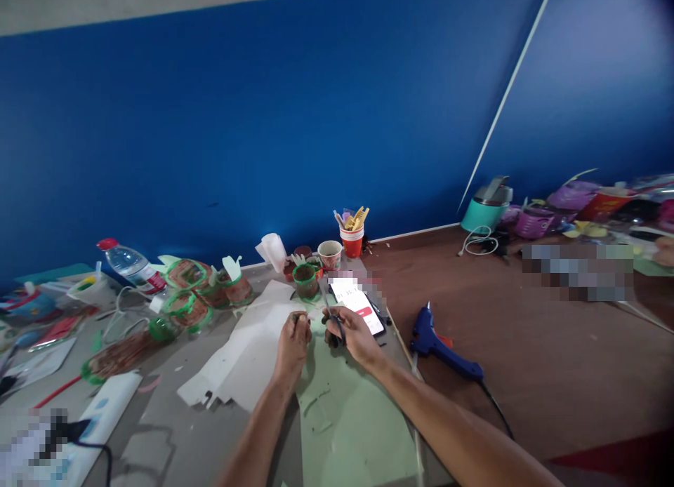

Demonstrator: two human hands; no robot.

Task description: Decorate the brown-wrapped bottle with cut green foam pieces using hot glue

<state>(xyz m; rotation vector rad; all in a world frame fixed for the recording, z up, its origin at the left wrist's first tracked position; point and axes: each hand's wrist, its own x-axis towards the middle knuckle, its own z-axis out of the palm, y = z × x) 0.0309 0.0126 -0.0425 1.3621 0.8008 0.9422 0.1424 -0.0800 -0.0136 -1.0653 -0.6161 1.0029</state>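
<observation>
My right hand [352, 330] is closed around the dark handles of a pair of scissors [338, 329], whose blades point away from me. Close beside it, my left hand [295, 336] has its fingers pinched together. A small pale bit shows near those fingertips, too small to name. Both hands are over a light green sheet [358, 424] with a few thin scraps on it. Just beyond them stands a small brown pot with a green rim [306, 282]. A lit phone [363, 308] lies right of the scissors.
White paper [253, 339] lies to the left. Behind stand a paper cup [330, 255] and a red cup of plastic cutlery [352, 241]. A blue glue gun [439, 347] with a cord lies right. Brown-and-green pots [189, 310] and a bottle [131, 266] crowd the left.
</observation>
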